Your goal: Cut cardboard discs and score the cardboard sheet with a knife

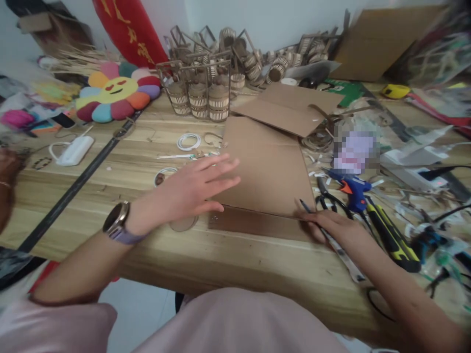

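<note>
In the head view a brown cardboard sheet (pixel 263 166) lies on the wooden table, with a folded-down strip (pixel 253 223) along its near edge. My left hand (pixel 195 189), a watch on its wrist, is over the sheet's left edge with fingers spread and nothing held. At the sheet's near right corner, my right hand (pixel 327 225) is closed around a slim, dark-tipped pen (pixel 304 206). Its fingers touch or nearly touch the cardboard. A whitish strip-like thing (pixel 348 260) shows below that hand; whether it belongs to the pen, I cannot tell. A round disc (pixel 184 223) lies partly beneath my left hand.
Right of the sheet lie a blue glue gun (pixel 355 191), a yellow-black utility knife (pixel 392 235) and a power strip (pixel 415 169). Small bamboo baskets (pixel 198 100) and another cardboard piece (pixel 287 105) stand behind. A flower cushion (pixel 117 93) and another person's hand (pixel 7 166) are left.
</note>
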